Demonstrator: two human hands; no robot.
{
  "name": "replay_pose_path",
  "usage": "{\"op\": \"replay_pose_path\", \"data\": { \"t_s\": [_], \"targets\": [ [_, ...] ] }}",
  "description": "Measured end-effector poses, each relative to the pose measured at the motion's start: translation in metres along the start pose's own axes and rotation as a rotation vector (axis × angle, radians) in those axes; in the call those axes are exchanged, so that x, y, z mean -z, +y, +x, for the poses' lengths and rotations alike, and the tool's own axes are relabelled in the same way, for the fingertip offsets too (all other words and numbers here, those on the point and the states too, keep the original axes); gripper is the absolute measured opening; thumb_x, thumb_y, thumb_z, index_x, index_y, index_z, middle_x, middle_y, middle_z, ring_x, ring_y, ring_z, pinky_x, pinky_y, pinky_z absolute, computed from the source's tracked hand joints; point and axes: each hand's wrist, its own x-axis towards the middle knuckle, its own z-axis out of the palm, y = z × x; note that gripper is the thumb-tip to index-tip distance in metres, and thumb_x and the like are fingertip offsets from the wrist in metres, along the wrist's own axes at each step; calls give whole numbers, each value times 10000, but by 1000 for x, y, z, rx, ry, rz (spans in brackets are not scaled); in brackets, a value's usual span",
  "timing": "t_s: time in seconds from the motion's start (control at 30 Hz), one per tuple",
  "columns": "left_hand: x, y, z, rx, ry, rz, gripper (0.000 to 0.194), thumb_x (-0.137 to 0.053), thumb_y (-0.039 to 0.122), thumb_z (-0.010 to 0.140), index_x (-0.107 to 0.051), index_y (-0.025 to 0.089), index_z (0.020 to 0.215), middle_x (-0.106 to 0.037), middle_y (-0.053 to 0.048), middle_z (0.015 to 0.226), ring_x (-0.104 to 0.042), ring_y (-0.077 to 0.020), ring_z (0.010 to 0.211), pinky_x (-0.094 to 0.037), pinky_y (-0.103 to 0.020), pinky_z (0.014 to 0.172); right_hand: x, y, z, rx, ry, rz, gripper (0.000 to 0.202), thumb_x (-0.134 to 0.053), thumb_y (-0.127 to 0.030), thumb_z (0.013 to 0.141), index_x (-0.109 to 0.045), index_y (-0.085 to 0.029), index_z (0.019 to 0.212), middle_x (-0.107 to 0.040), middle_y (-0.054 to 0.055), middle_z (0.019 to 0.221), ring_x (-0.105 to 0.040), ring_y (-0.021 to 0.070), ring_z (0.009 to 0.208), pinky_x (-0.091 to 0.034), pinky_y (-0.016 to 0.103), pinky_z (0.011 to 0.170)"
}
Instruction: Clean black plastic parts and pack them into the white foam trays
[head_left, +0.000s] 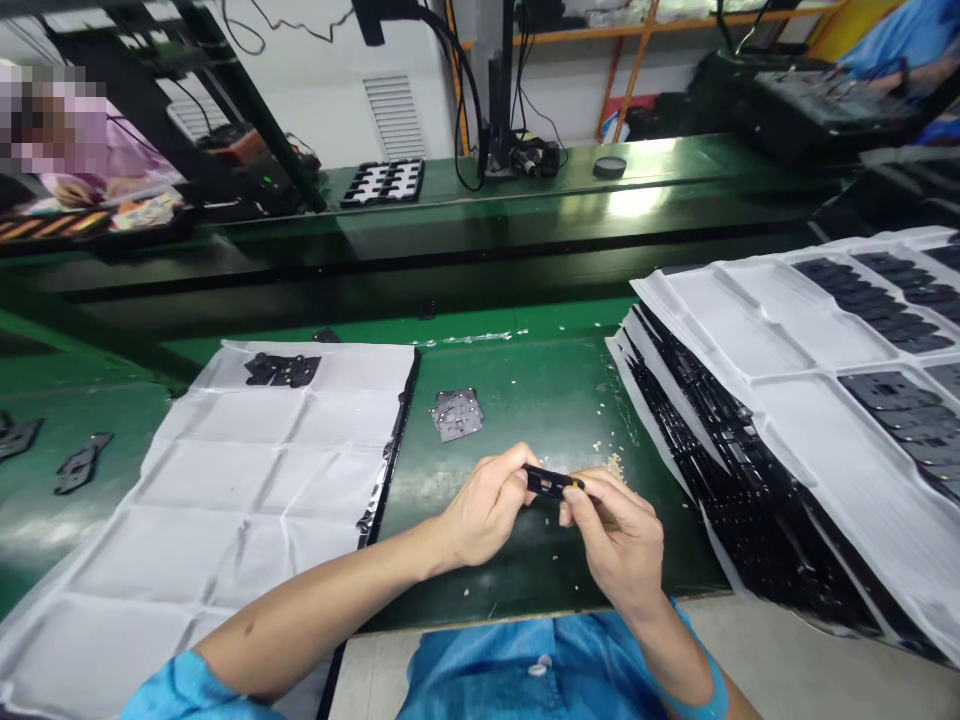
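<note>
Both hands on one small black rectangular plastic piece [551,483], held just above the green bench [547,375], near its front edge, in the gap between the trays. Left hand [484,508]: fingers pinching the piece's left end. Right hand [621,540]: thumb and fingers gripping the right end. Small yellow spot [577,484] there, right by the thumb; can't tell if it's part of the piece.

Beyond the left hand, flat on the bench: small overlapping pile of thin shiny dark plates [457,413]. Scatter of beige crumbs [615,466] just past the right hand, a few more specks around.

Left side: white-lined compartment tray with black edge [217,460], a cluster of flat black parts [283,370] in its far row. Farther left, loose black parts [82,462] directly on the bench.

Right side: tilted stack of black trays with white liners [720,480]; top liner carries rows of flat dark-grey plates [896,400].

Raised green ledge [540,205] at the back: black-and-white slotted tray [384,183], black round disc [610,167]. Co-worker in pink [120,140] far left; co-worker's blue sleeve [892,45] far right.
</note>
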Motion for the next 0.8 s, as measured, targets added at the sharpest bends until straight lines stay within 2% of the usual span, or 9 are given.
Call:
{"op": "replay_pose_path", "data": {
  "t_s": [0.17,0.33,0.53,0.7,0.8],
  "targets": [
    [0,-1,0,-10,24,-1,242,-329,181,1010,-512,208,854,-516,26,702,-485,-146,635,-386,-284,664,-1,2,-1,-9,4,-5,183,-626,-109,1028,-725,-211,913,-646,-3,776,-628,134,659,-503,271,667],
    [3,3,-2,-3,-65,-76,221,-350,214,1033,-569,183,1036,-572,16,773,-515,-148,677,-418,-288,697,3,5,-3,-35,17,-17,184,-633,-115,1025,-722,-216,900,-632,-9,755,-622,140,666,-494,278,672],
    [4,1,-3,38,-38,-90,340,-313,325,1089,-536,195,868,-565,2,750,-522,-154,693,-424,-302,730,2,5,-3,-36,0,-13,171,-632,-117,1019,-728,-213,915,-648,-1,773,-634,148,667,-509,278,671],
    [5,-1,-4,23,-81,-144,325,-333,350,1085,-564,183,931,-589,-13,808,-536,-163,730,-428,-307,746,2,6,-2,-45,0,-23,155,-634,-132,1019,-737,-211,936,-641,4,758,-624,156,650,-510,286,653],
    [4,-1,-3,28,-47,-138,353,-312,351,1095,-557,183,904,-575,-4,780,-530,-158,710,-420,-307,741,1,5,-3,-41,-4,-28,158,-631,-139,1022,-737,-207,927,-650,16,766,-629,162,656,-515,290,651]
  ]
}}
